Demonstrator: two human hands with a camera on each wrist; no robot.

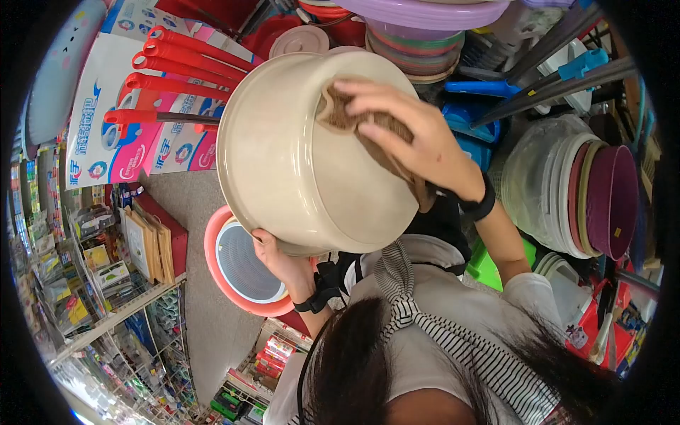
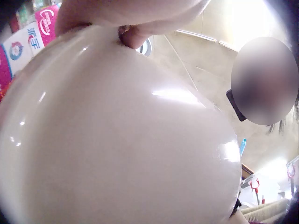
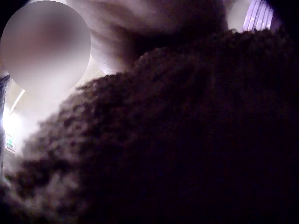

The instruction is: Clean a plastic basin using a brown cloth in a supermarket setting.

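A glossy beige plastic bucket [image 1: 276, 156] lies tilted in front of the person, its wide lip to the left and its base towards the right. The left hand [image 1: 283, 269] grips it low at the lip, the thumb on the outside and the other fingers mostly hidden. In the left wrist view the bucket's smooth wall [image 2: 131, 140] fills most of the picture. Against the base, the right hand [image 1: 418, 138] holds a brown cloth [image 1: 386, 131] with bent fingers. That cloth's fuzzy pile [image 3: 154, 126] looms dark and close in the right wrist view.
Beneath the left hand stands a pink basin [image 1: 219, 248] with a grey-blue basket [image 1: 251, 262] inside. Red-handled poles [image 1: 184, 78] lean by printed cartons [image 1: 106, 120] at left. Stacked tubs [image 1: 616, 202] and blue dustpans [image 1: 471, 131] crowd the right. Shelves of goods [image 1: 92, 283] line the lower left.
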